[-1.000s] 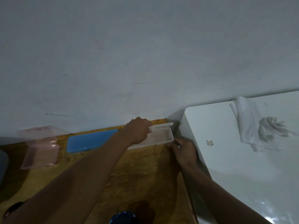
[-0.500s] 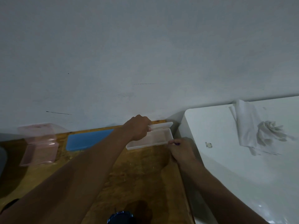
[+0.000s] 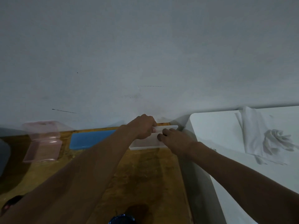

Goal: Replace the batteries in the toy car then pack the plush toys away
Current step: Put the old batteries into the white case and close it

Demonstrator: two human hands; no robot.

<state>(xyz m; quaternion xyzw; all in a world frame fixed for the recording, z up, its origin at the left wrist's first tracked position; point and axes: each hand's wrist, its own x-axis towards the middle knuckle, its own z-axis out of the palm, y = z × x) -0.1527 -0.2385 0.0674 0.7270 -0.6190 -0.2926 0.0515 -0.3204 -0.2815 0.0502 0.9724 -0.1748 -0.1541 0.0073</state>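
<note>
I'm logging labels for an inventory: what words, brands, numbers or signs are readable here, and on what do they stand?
None can be read.
The white box, blue case, pink clear box and white cloth show no print.
The dark streaks on the wall are marks, not letters.

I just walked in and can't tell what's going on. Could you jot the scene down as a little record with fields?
Surface: wooden table against a wall
Left hand: grips the lid of the white box
Right hand: over the white box, grasp unclear
Further left: blue box, then pink box
To the right: white cloth on a white surface
</note>
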